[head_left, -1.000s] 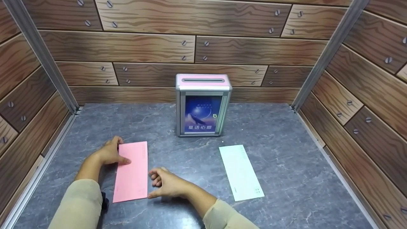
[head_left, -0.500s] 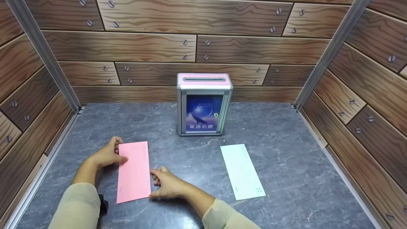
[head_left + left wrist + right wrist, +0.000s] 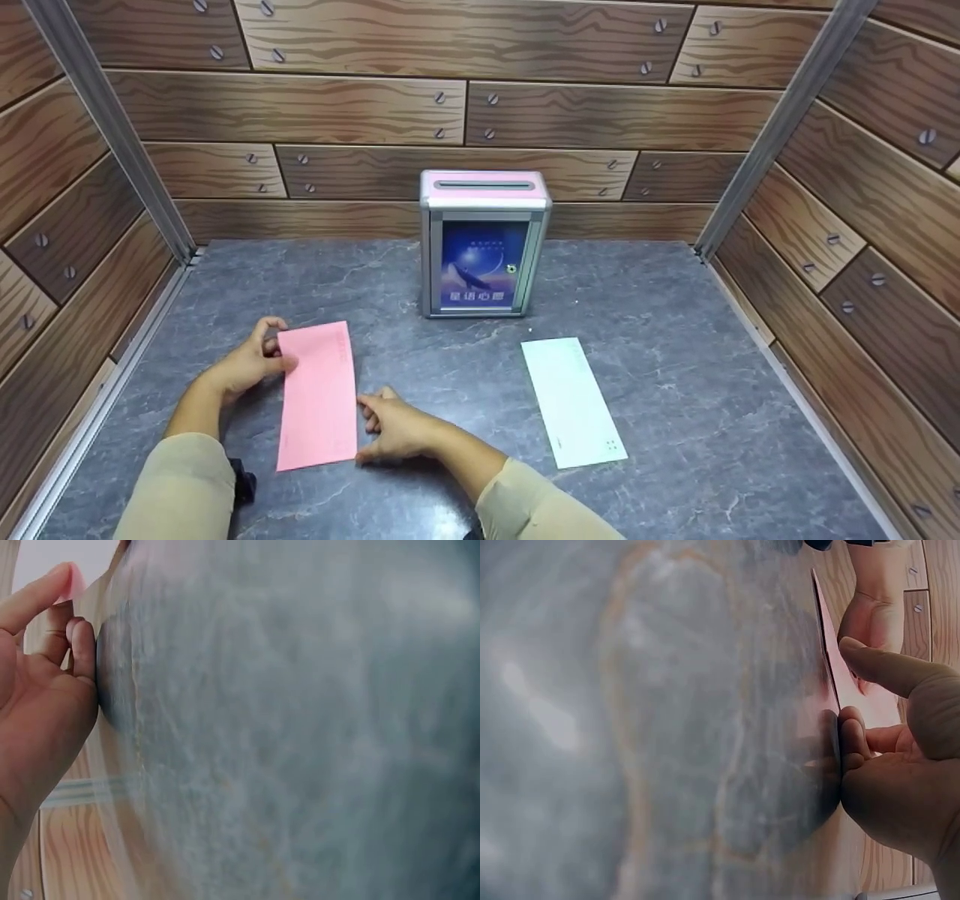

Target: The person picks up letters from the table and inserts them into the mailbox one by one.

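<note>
A pink envelope (image 3: 319, 397) lies lengthwise on the left of the table in the head view, its far end slightly bowed up. My left hand (image 3: 244, 365) pinches its far left edge, thumb on top and fingers curled under the side. In the left wrist view, the thumb and fingertips of the left hand (image 3: 45, 682) meet at a bit of pink. On the other side, my right hand (image 3: 401, 427) touches the right edge with thumb and index fingertip, spaced apart along it. The right wrist view shows the thumb (image 3: 885, 667) at the envelope's thin edge.
A pale green envelope (image 3: 574, 405) lies slanted on the grey marbled table (image 3: 675, 375), right of the right hand. Behind, in the middle, stands a metal-framed box (image 3: 484, 247) with a pink slotted top and a lock. Wood-patterned walls (image 3: 360, 112) enclose three sides.
The pink envelope has shifted slightly right and its far end has risen and bowed. My left thumb has drawn back toward its left edge. The right hand stays at the right edge.
</note>
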A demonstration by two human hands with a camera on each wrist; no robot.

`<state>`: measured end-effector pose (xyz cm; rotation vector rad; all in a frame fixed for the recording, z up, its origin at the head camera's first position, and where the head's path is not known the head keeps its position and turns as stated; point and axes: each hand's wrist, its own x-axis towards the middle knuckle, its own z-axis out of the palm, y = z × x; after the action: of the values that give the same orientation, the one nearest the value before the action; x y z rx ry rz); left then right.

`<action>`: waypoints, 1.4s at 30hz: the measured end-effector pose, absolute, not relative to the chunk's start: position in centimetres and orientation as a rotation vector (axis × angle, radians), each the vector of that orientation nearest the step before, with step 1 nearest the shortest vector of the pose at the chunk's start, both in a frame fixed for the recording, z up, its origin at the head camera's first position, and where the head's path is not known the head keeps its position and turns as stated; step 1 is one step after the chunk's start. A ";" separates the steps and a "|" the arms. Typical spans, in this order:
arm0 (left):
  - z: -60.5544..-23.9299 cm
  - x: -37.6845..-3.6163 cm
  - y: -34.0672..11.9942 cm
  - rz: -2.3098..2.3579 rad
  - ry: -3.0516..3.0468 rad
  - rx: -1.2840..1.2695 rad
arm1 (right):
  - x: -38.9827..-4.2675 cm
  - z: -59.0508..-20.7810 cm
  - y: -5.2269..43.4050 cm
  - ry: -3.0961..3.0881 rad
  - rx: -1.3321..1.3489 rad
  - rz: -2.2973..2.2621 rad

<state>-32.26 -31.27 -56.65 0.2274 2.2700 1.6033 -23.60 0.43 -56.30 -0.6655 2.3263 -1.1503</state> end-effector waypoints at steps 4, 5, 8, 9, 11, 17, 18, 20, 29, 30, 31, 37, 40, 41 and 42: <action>-57.1 -32.2 -31.7 1.682 2.230 0.186 | -23.5 -56.3 0.3 2.279 -0.601 -1.216; -57.1 -32.2 -31.7 1.696 2.224 0.175 | -23.5 -56.2 0.3 2.263 -0.578 -1.237; -57.1 -32.1 -31.7 1.724 2.213 0.156 | -23.5 -56.0 0.2 2.220 -0.498 -1.314; -57.0 -32.1 -31.7 1.733 2.209 0.151 | -23.5 -56.0 0.2 2.208 -0.473 -1.336; -56.8 -32.0 -31.5 1.739 2.197 0.160 | -23.6 -55.8 0.2 2.197 -0.448 -1.361; -55.8 -31.7 -30.8 1.758 2.177 0.223 | -23.8 -55.9 0.1 2.181 -0.467 -1.381; -55.6 -31.7 -30.7 1.773 2.173 0.221 | -23.8 -56.0 0.1 2.176 -0.468 -1.389; -55.3 -31.7 -30.4 1.818 2.155 0.221 | -23.8 -56.0 0.2 2.161 -0.469 -1.411; -54.7 -31.3 -29.6 1.925 2.095 0.071 | -23.5 -56.1 0.2 1.982 -0.376 -1.628; -54.7 -31.3 -29.5 1.936 2.090 0.058 | -23.5 -56.2 0.1 1.976 -0.371 -1.646; -54.7 -31.3 -29.4 1.956 2.083 0.046 | -23.4 -56.2 0.1 1.976 -0.365 -1.656; -54.3 -31.4 -28.6 2.017 2.053 0.062 | -23.3 -56.2 0.0 1.990 -0.334 -1.691; -54.1 -31.5 -28.1 2.015 2.061 0.066 | -23.3 -56.3 0.1 2.005 -0.328 -1.691; -54.0 -31.5 -27.8 2.021 2.064 0.054 | -23.3 -56.3 0.2 2.007 -0.324 -1.689; -53.9 -31.7 -27.5 2.025 2.067 0.047 | -23.4 -56.3 0.3 2.012 -0.319 -1.683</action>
<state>-31.65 -27.54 -53.88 0.0466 2.0669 2.0247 -23.35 0.28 -56.31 -0.3185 2.0120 -1.6834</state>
